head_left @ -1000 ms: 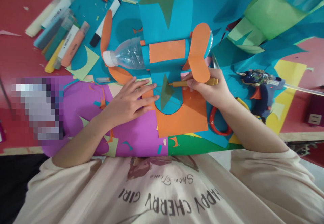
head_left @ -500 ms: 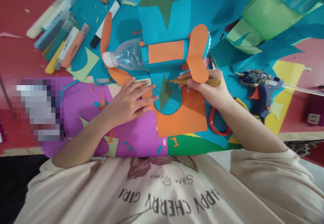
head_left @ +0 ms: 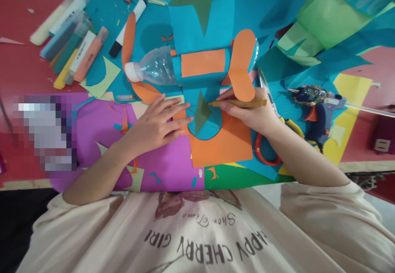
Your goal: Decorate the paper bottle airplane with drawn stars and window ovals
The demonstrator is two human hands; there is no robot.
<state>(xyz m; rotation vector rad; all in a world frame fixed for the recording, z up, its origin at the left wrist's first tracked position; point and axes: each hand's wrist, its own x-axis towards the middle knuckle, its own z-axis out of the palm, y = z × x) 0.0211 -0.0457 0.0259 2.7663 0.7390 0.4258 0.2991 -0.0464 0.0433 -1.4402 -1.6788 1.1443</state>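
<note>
My right hand (head_left: 256, 114) grips a yellow-brown marker (head_left: 247, 102). Its tip is at the right edge of an olive-green star shape (head_left: 202, 112) on a blue paper piece with a rounded end (head_left: 212, 129). My left hand (head_left: 160, 122) lies flat, fingers spread, its fingertips at the left edge of that blue piece. An orange sheet (head_left: 222, 153) is underneath. Just beyond the hands lies a clear plastic bottle (head_left: 159, 65) wrapped in blue paper, with an orange rectangle (head_left: 203, 62) and orange paper blades at both ends.
Several markers (head_left: 83, 57) lie at the far left. Red-handled scissors (head_left: 262, 153) are partly under my right forearm. A glue gun (head_left: 322, 110) with a glue stick lies to the right. Purple paper (head_left: 166, 162) with scraps covers the near left; a pixelated object (head_left: 46, 133) is beside it.
The marker tip has shifted slightly right and down along the star's edge, my right hand moving with it. My left hand stays in place.
</note>
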